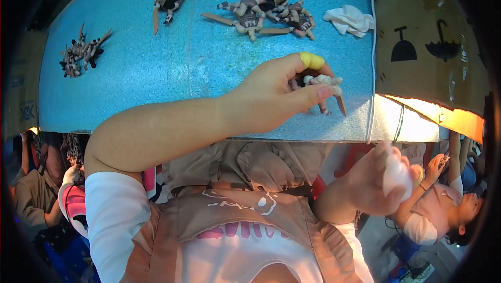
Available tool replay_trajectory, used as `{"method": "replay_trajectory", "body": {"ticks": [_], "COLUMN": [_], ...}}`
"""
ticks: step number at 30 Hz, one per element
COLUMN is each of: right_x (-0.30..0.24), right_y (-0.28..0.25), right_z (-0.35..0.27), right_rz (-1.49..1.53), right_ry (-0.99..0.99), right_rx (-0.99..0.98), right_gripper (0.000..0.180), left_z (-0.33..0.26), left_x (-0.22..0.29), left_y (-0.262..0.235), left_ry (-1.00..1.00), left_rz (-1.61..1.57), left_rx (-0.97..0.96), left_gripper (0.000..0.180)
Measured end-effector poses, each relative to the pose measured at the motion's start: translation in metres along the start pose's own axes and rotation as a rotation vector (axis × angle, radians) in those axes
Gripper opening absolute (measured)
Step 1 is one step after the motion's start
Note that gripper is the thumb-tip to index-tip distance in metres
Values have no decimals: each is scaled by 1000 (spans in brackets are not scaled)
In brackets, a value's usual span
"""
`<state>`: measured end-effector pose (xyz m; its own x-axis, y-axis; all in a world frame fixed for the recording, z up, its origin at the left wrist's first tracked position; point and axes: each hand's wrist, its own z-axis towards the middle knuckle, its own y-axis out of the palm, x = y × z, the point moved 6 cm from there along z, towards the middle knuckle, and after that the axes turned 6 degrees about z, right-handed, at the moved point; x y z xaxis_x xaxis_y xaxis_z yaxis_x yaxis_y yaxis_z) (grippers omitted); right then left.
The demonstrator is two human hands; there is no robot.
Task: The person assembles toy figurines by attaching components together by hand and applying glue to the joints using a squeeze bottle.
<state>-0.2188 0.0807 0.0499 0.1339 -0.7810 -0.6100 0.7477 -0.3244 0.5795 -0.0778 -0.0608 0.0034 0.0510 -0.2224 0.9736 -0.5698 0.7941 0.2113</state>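
Observation:
My left hand (271, 90) reaches over the near right part of the blue tabletop (141, 79), its fingers closed round a small toy figure (324, 80). The figure is pale, with a flat brown blade-like piece pointing down beside it. My palm and fingers hide part of it. Yellow tape wraps one finger of that hand. Off the table's near right corner, my right hand (365, 178) is closed on a white cloth (397, 178), both slightly blurred. Yellow also shows on a right-hand finger.
Similar figures lie in a heap (266, 14) at the far side and a small cluster (81, 53) at left. A crumpled white cloth (349, 20) sits near the right edge by a white cord (372, 74). Cardboard boxes (417, 27) flank the table. Co-workers (433, 204) sit on both sides.

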Motion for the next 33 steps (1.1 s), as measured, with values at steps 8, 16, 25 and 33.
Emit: {"method": "replay_trajectory", "body": {"ticks": [8,16,25,33], "right_x": [0,-1,-2,-1], "right_y": [31,37,49,52], "right_z": [-11,-19,-22,-25], "right_rz": [-383,-562,-754,-787], "right_ry": [-160,-243,-290,-299], "right_rx": [-209,-457,-494,-480], "right_gripper": [22,22,20,16], "left_z": [-2,-6,-5,-6], "left_x": [-10,1,-4,-5], "left_y": [-5,-1,-6,-5], "left_ry": [99,339,332,329], "left_rz": [81,333,106,126], "left_rx": [112,124,247,253], "left_gripper": [31,33,31,32]}}
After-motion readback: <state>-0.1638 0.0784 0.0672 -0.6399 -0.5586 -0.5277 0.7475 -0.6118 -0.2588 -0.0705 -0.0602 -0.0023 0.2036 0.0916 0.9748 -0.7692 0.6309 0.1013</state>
